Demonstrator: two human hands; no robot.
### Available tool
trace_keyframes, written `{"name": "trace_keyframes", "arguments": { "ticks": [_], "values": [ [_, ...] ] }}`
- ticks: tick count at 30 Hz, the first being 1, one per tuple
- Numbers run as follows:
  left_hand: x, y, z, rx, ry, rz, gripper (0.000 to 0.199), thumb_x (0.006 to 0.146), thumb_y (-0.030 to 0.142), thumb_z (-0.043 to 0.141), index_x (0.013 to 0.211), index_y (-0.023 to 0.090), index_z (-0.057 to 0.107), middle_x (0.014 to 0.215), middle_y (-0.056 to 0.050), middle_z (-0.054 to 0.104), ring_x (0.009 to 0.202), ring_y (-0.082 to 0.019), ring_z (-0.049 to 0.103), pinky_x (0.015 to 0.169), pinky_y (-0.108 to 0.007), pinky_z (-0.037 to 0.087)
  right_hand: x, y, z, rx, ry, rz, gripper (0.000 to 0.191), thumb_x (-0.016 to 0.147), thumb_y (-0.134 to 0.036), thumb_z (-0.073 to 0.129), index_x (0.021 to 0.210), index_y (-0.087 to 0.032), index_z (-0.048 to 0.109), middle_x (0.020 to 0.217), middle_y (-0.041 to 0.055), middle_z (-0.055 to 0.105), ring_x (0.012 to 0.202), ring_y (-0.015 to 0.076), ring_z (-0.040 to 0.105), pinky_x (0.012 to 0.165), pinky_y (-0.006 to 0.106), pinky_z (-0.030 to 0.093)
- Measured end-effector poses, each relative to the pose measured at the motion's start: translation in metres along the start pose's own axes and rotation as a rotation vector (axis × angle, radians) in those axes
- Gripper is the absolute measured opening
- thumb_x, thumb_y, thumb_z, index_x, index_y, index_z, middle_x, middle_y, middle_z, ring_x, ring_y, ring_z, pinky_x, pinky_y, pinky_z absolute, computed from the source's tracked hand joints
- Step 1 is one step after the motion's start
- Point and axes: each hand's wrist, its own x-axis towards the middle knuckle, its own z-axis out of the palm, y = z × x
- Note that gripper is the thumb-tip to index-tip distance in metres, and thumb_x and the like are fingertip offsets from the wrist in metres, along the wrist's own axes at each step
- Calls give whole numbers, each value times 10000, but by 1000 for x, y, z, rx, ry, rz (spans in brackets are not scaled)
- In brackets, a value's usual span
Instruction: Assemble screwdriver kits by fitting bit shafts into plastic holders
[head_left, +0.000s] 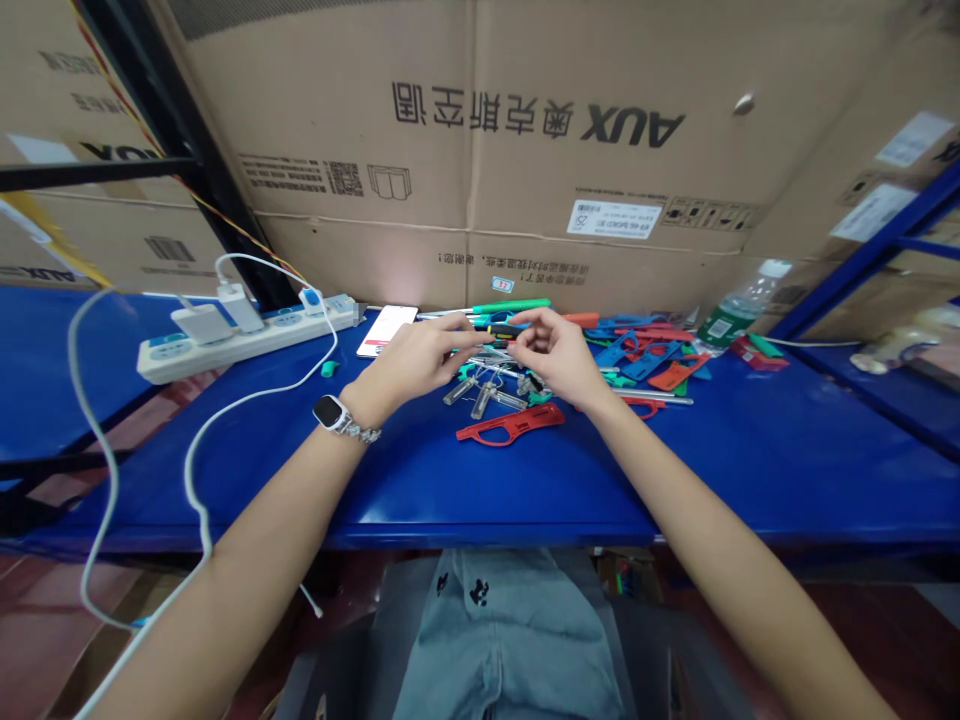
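Note:
Over a pile of small parts, my left hand [431, 355] and my right hand [553, 352] are raised close together. A short black and yellow piece [504, 330] lies between their fingertips. Both hands have thumb and fingers pinched together, but what they hold, if anything, is too small to make out. Below them are clear-handled screwdrivers [484, 400], metal rods and green bits. A red plastic shell [511, 426] lies nearer to me on the blue table [480, 490]. Blue and red shells [651, 360] are heaped beyond my right hand.
A white power strip [247, 345] with plugs and looping white cables [191, 470] is at the left. A white card [387, 330] lies behind my left hand. At the right stands a bottle [739, 310] beside a red box [757, 352]. Cardboard [472, 180] walls the back.

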Motion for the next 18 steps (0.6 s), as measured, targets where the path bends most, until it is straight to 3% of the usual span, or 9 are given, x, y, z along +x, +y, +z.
{"name": "trace_keyframes", "arguments": {
  "ticks": [8, 13, 18],
  "values": [
    [1, 3, 0, -126, 17, -4, 311, 1001, 298, 533, 1164, 250, 794, 986, -77, 783, 757, -182, 689, 695, -320, 517, 1, -2, -10, 3, -90, 60, 179, 731, -349, 852, 803, -209, 767, 753, 30, 736, 696, 181, 659, 670, 360, 537],
    [2, 18, -5, -67, -59, -131, 373, 822, 261, 603, 1147, 204, 777, 790, -30, 772, 631, -180, 634, 630, -320, 451, -1, -3, -7, -55, -88, 77, 226, 716, -400, 869, 795, -197, 809, 783, 57, 774, 705, 197, 681, 678, 366, 549],
    [5, 28, -5, 79, -164, -208, 210, 782, 329, 548, 776, 193, 708, 634, -32, 692, 538, -178, 541, 568, -332, 333, -4, -3, 6, -116, -40, 17, 121, 757, -321, 831, 806, -210, 824, 795, 54, 789, 710, 201, 689, 674, 361, 546]
  ]
}}
